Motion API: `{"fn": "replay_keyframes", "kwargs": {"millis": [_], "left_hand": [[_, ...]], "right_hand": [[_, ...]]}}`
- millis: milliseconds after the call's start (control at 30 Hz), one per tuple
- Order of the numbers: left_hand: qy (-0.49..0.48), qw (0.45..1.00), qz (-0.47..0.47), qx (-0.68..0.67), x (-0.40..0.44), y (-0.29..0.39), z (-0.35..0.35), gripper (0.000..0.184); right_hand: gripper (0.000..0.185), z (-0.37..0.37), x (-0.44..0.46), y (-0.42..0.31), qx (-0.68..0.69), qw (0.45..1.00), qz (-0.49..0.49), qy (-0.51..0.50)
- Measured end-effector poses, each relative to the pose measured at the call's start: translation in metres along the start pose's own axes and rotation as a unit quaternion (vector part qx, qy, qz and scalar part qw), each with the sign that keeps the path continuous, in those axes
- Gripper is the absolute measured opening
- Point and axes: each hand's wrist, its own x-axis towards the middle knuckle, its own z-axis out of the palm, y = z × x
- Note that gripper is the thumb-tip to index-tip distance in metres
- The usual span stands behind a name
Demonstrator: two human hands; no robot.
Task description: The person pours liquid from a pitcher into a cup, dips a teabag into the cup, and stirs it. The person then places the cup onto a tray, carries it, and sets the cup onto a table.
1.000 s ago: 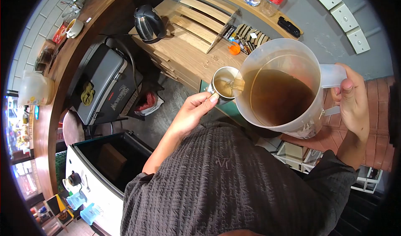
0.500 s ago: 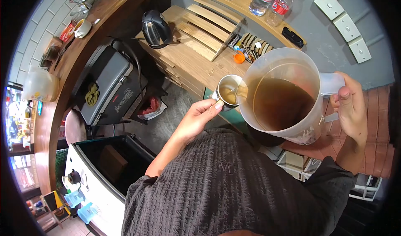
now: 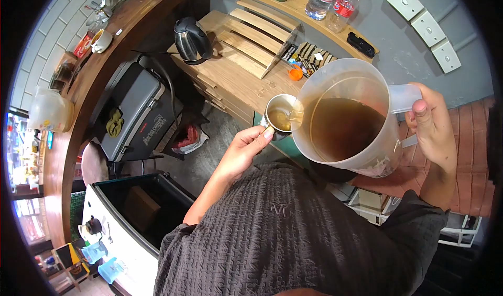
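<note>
A small cup with light brown liquid inside is held by its handle in my left hand, fingers pinched together. My right hand is wrapped round the handle of a large translucent pitcher. The pitcher is tilted towards the cup, its spout at the cup's right rim, and brown liquid shows at the spout. Dark brown liquid fills much of the pitcher. Beyond the cup, an orange lid lies on the wooden counter.
A black and steel kettle stands on the counter beside a slatted wooden rack. Two plastic bottles are on the shelf behind. At the left are a grey case, a white cup and an open dark bin.
The view has shifted slightly. The cup and pitcher remain close together, still held by the same hands, and the liquid in the cup looks a little changed.
</note>
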Motion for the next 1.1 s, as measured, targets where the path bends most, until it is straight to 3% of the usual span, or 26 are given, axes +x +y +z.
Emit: {"fn": "replay_keyframes", "kwargs": {"millis": [1100], "left_hand": [[0.003,1.0,0.02,0.002,-0.0049,-0.0038,0.0031,0.03]], "right_hand": [[0.063,0.0034,-0.0042,-0.0027,-0.008,1.0,-0.004,0.014]]}}
